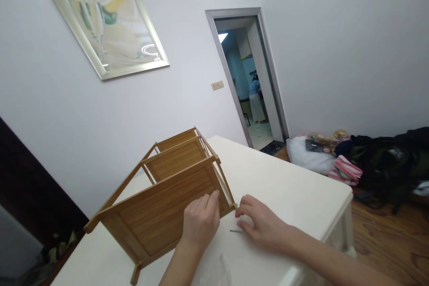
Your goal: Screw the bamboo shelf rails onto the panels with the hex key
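A brown wooden shelf unit (161,205) lies on its side on the white table (281,192), with slatted panels joined by thin rails. My left hand (201,221) is closed in front of the nearest panel, fingers curled; what they hold, if anything, is hidden. My right hand (263,223) is beside the shelf's right corner, fingertips at the end of the frame, thumb and index finger apart. A thin dark metal rod (235,231) shows at the tip of my right thumb, its right end covered. Below my hands lies a clear plastic bag (216,272).
A framed picture (110,27) and a light switch (217,85) are on the wall. Through the doorway (250,80) a person (255,98) stands in another room. White bundles (310,154), a striped cloth (345,170) and dark bags (385,156) are on the wooden floor (385,237).
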The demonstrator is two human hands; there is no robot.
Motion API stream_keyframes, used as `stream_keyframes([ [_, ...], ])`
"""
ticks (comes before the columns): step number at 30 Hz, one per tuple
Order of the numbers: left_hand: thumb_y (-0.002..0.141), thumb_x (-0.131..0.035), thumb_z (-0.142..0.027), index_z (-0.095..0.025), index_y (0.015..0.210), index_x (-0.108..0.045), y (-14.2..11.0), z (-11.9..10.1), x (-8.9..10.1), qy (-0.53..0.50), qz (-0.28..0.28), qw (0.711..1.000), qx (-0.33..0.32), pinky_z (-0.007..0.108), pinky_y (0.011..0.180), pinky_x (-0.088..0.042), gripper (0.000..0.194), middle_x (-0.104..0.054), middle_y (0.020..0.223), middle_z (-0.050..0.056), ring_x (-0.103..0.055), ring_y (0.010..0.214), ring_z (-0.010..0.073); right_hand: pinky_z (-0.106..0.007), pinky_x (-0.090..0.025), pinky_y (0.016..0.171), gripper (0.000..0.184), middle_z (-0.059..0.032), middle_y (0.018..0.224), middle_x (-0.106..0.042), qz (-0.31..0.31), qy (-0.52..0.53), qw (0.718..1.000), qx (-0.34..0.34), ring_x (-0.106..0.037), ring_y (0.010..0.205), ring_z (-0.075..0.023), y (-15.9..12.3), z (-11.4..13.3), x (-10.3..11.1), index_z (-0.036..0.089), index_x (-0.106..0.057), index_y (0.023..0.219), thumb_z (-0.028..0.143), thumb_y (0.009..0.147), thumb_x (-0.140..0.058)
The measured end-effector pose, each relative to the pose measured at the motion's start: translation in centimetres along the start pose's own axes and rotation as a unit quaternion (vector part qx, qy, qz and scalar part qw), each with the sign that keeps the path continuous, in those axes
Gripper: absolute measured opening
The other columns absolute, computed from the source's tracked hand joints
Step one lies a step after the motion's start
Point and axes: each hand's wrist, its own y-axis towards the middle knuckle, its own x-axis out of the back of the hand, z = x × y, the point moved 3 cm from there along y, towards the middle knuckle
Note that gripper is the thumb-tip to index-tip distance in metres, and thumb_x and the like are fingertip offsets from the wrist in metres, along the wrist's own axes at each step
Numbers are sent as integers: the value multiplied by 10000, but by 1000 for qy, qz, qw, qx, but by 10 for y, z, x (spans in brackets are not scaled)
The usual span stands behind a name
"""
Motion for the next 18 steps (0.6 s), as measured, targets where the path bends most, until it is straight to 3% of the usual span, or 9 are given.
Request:
stream_keyframes([
  [3,901,-505,-145,-183,1139,-601,12,-3,17,4,-69,997,15,303,714,-512,260,-675,819,57,-648,763,173,-340,-444,821,172,-81,982,-601,29,-14,999,-40,-567,930,-227,-18,9,-8,211,-673,934,170,785,-598],
  [6,888,-548,-195,-161,1265,-519,30,-5,34,12,-147,987,59,411,915,-480,380,-648,1072,130,-607,1051,253,-338,-437,795,147,-84,940,-601,46,-37,996,-67,-573,896,-224,-25,12,-14,198,-659,815,132,817,-528],
  [8,892,-562,-293,-123,1324,-462,46,-9,39,19,-166,981,100,465,993,-431,476,-600,1194,173,-537,1179,298,-327,-433,780,208,-78,905,-603,46,-45,995,-77,-577,880,-216,-24,12,-16,193,-632,761,83,828,-469],
  [13,869,-517,-557,-42,1337,-439,90,-22,29,42,-90,981,165,557,1066,-307,700,-546,1304,236,-436,1280,371,-340,-424,737,245,-89,886,-606,32,-122,990,-62,-563,797,-214,-19,8,-24,180,-578,738,-3,799,-427],
  [15,870,-496,-583,-68,1268,-519,103,-23,20,37,-49,979,194,544,1017,-339,651,-629,1162,200,-529,1146,344,-351,-425,733,259,-104,911,-606,16,-148,988,-44,-557,791,-220,-19,4,-29,178,-576,773,-23,796,-414],
  [18,918,-462,-494,-158,1029,-660,111,-19,7,17,-16,973,229,461,898,-388,405,-661,906,103,-575,914,270,-355,-436,734,274,-121,939,-599,-19,-146,989,-20,-558,809,-229,-21,-3,-34,178,-558,832,-26,819,-377],
])
